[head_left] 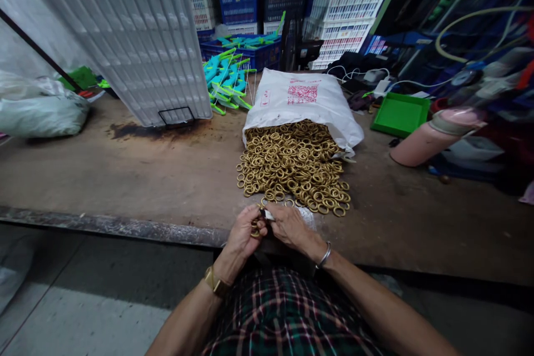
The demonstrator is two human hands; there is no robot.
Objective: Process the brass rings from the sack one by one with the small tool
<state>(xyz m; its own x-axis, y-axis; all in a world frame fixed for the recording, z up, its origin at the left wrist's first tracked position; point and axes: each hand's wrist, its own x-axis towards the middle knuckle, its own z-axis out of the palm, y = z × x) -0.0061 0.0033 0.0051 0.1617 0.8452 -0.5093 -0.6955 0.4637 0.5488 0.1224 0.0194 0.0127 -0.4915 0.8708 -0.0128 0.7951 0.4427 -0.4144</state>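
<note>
1. Nearest my head camera is the plaid shirt [283, 311], with both forearms reaching past it towards the table's near edge [167, 230].
2. The left hand [242, 232] is closed on a few brass rings [255, 232] just over that edge. I'd keep this hold light but steady, rings bunched against the fingers so none slips out over the drop.
3. The right hand [290, 225] has its thumb and fingers together on a small white-and-dark piece [267, 214], meeting the left fingertips. I can't tell what it is, so I judge that short, controlled finger movements suit it best, its tip kept off the left thumb.
4. The loose ring pile [296, 169] spills from the mouth of the white sack [300, 94] towards the near edge, just beyond the hands. I'd work a little farther in from the edge, so a dropped ring lands on the tabletop.
5. The pink bottle [429, 139] leans in my view, right of the sack; I'd keep the right elbow low and clear of it. The green tray [400, 115] sits behind it, well apart from both hands.
</note>
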